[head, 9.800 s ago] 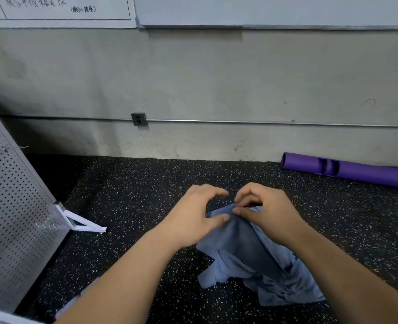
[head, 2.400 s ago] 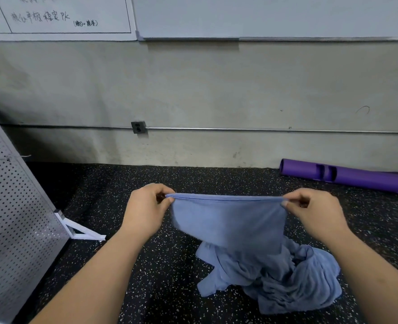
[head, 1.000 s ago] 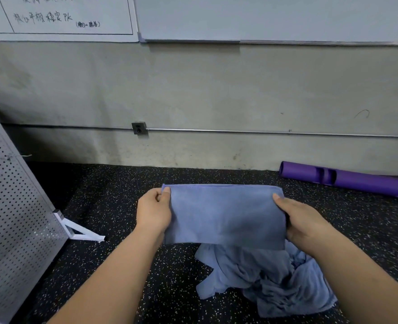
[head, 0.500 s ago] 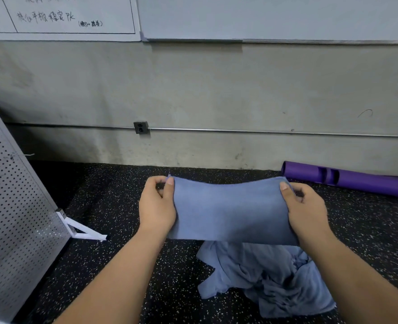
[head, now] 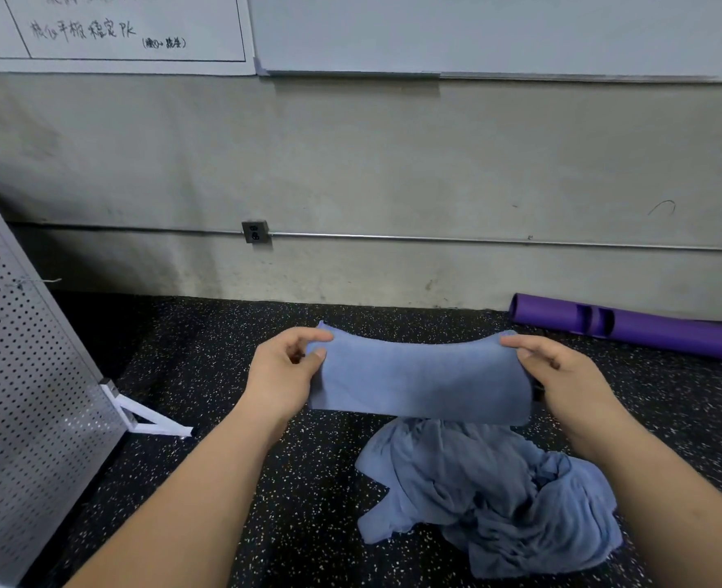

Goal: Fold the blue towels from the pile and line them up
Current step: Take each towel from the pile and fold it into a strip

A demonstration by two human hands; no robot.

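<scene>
Head view: left hand (head: 280, 375) and right hand (head: 562, 375) each grip clamped on folded towel (head: 418, 381).

The floor (head: 232, 481) is black with lots of tiny white and tan dots all over it. A messy pile of blue towels (head: 490, 498) lies right on it, all bunched up and wrinkled. A long purple roll (head: 630, 331) lies on the floor next to the wall at the far right, and the white foot (head: 149, 418) of a gray board with holes (head: 24, 375) stands on it at the left, well apart from the pile.
</scene>
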